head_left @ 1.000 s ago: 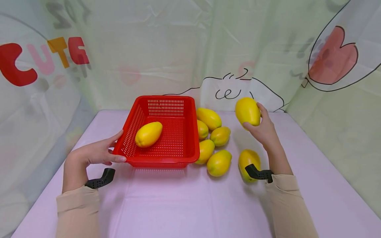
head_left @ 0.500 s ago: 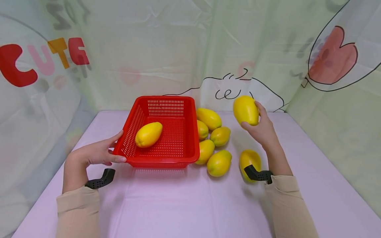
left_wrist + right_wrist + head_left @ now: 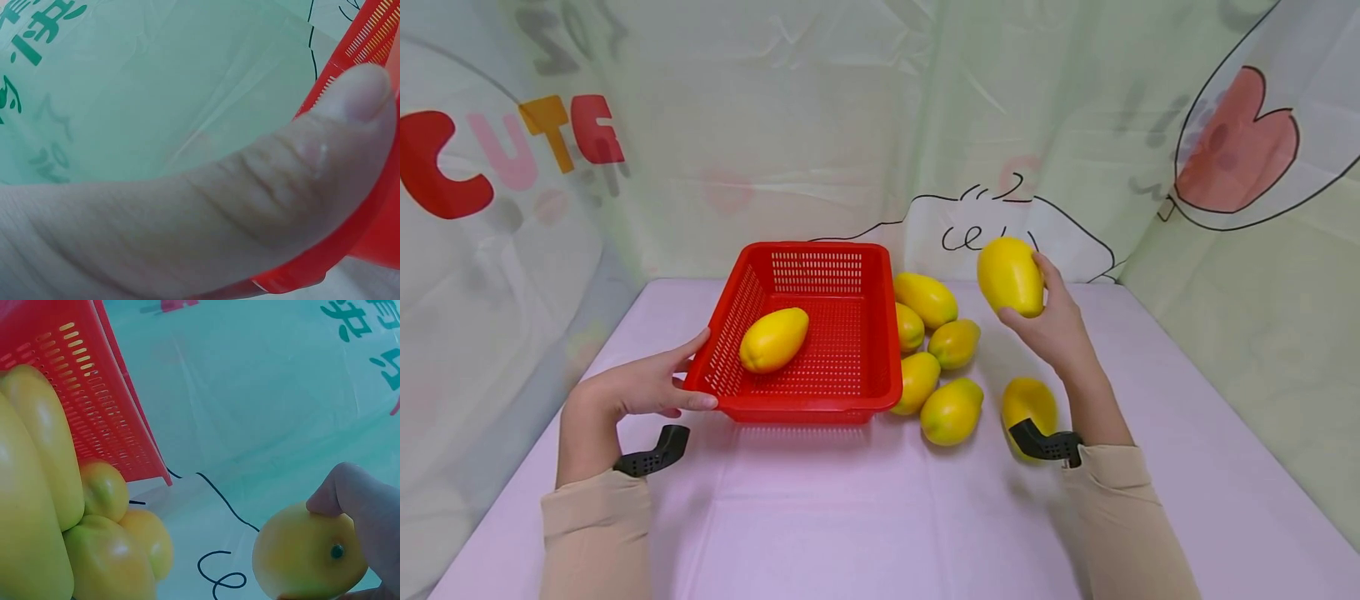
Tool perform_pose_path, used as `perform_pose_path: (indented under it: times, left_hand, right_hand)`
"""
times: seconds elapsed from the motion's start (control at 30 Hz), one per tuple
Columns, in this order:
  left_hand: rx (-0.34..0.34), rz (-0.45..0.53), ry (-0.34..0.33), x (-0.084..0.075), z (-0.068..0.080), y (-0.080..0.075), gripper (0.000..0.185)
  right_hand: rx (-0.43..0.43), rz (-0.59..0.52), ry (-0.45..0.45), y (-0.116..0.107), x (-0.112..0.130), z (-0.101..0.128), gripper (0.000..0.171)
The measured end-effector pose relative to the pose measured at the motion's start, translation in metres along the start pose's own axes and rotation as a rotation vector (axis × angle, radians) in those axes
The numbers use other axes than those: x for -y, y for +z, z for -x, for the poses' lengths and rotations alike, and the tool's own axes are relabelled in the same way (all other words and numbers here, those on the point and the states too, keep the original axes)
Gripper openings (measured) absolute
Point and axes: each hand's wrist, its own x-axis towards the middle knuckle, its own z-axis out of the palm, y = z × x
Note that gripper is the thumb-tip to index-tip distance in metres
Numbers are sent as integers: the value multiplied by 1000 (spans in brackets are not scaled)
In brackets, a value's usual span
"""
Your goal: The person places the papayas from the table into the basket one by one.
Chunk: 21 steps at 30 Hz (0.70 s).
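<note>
Since a second ago my right hand (image 3: 1051,321) has carried its yellow papaya (image 3: 1010,275) a little up and toward my left, closer to the red basket (image 3: 820,398); everything else has stayed put.

Ahead of both hands lies the pink table (image 3: 865,508). The red basket, slotted all over, sits on it just in front of my left hand (image 3: 625,390), which grips the near left corner, thumb curled over the rim and fingers along the outside wall. One papaya (image 3: 773,338) lies inside, just beyond that thumb.

My right hand holds its papaya in the air, fingers and thumb curled round the lower end. It is smooth, plump, bright yellow, with a small dark stem spot showing in the right wrist view. Below and to the left of this hand, loose papayas (image 3: 936,358) cluster against the basket's right wall; one more (image 3: 1028,402) lies just under my wrist.
</note>
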Motion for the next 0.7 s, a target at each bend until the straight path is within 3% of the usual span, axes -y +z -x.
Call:
perform_pose_path:
  times: [0.7]
  left_hand:
    - [-5,5,6,0,-1,1,113]
  right_hand:
    - [8,14,-45,0,16,10,92]
